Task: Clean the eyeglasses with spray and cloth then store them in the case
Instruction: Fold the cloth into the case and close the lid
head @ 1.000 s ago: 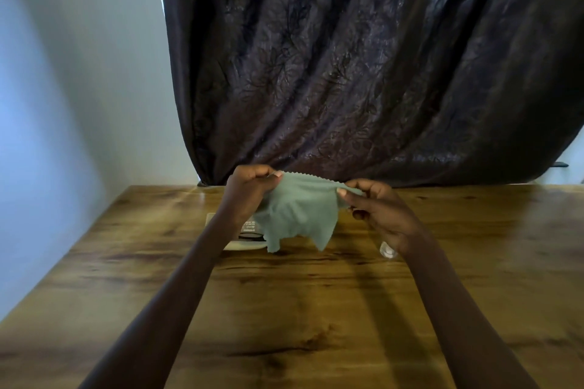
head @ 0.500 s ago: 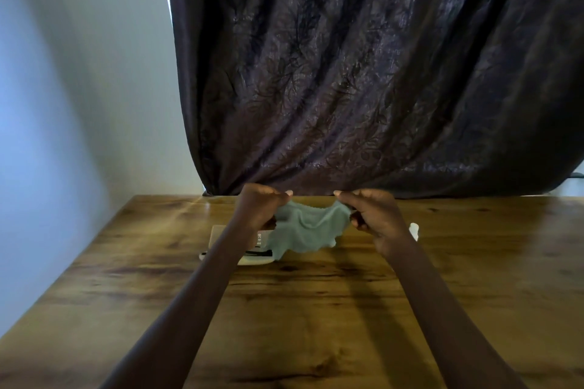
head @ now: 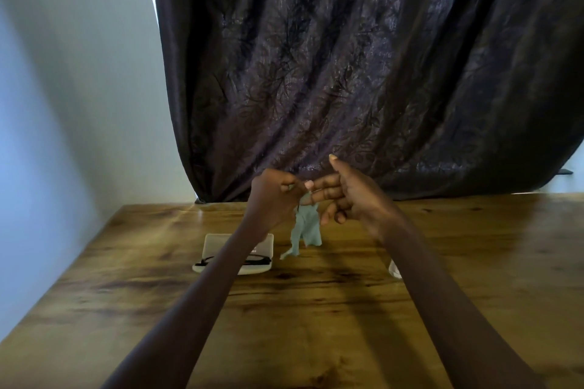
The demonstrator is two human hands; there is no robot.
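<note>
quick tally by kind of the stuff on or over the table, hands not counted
cloth: 1, hanging from the left hand
eyeglasses: 1
case: 1, open
clear item behind the right forearm: 1, too hidden to name
total: 4

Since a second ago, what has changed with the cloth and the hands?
The hands have come together: the cloth, earlier stretched wide between them, now hangs bunched from the left hand. The right hand has opened its fingers beside the top of the cloth; whether it still touches it is unclear. The eyeglasses stay on the open case on the table.
</note>
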